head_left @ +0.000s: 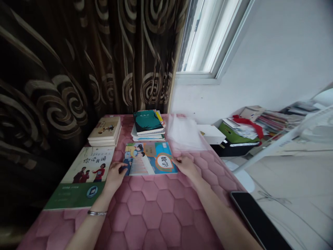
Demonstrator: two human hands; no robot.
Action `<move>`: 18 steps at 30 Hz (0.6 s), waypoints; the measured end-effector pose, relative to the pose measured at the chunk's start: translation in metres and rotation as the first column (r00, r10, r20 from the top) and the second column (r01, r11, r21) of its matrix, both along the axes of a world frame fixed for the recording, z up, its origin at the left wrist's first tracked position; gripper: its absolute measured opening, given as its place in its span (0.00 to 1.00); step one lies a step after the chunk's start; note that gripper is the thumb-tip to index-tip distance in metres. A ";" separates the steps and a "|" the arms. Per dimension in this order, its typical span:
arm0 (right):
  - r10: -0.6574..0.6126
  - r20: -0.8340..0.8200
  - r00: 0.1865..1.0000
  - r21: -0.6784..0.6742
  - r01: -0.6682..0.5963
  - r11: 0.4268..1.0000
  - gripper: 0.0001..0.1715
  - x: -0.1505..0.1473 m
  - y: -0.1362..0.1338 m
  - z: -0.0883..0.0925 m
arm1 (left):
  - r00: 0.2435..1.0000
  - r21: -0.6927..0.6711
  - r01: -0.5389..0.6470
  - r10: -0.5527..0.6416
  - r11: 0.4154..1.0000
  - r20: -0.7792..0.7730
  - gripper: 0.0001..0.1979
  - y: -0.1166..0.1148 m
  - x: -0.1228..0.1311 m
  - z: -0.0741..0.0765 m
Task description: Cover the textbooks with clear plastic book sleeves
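- The mathematics textbook (145, 163) lies flat, long side running left to right, on the pink quilted surface (151, 211), between both hands and just on the near side of a stack topped by a teal book (148, 121).
- The left hand (118, 173) is at its left edge, thumb and forefinger curved; whether they pinch the cover I cannot tell.
- The right hand (186, 167) meets the right edge with extended fingers; any grip underneath is hidden.
- Left of it lies a green-and-cream book (82, 173), tan books (105, 130) stacked beyond; at far right are clear plastic sheets (184, 133).
- The step in hand looks like steadying or positioning the textbook by its ends.
- Any further shift would call for even contact at both edges, clear of the stack.
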State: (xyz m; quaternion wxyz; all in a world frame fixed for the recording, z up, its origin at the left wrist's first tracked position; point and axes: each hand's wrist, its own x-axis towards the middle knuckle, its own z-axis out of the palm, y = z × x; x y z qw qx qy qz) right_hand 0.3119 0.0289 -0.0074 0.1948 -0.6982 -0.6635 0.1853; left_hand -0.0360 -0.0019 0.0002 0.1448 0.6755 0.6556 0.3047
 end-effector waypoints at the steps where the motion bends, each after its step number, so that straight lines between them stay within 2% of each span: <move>1: 0.016 -0.007 1.000 0.000 -0.016 1.000 0.22 0.001 0.001 0.001 | 1.000 -0.004 0.002 -0.002 1.000 0.026 0.08 -0.001 -0.002 0.001; 5: 0.046 -0.036 0.998 0.001 -0.046 0.999 0.18 0.004 0.001 0.004 | 0.998 -0.012 0.003 -0.002 1.000 0.060 0.08 -0.002 -0.004 0.003; 9: 0.023 -0.057 0.998 -0.001 -0.023 1.000 0.15 0.002 -0.004 0.003 | 0.998 -0.059 -0.012 0.016 0.998 0.061 0.09 -0.005 -0.005 0.005; 18: -0.072 -0.069 0.995 -0.039 0.069 0.997 0.19 -0.010 0.004 0.008 | 0.991 -0.128 -0.064 0.079 0.990 0.111 0.10 -0.005 -0.007 0.000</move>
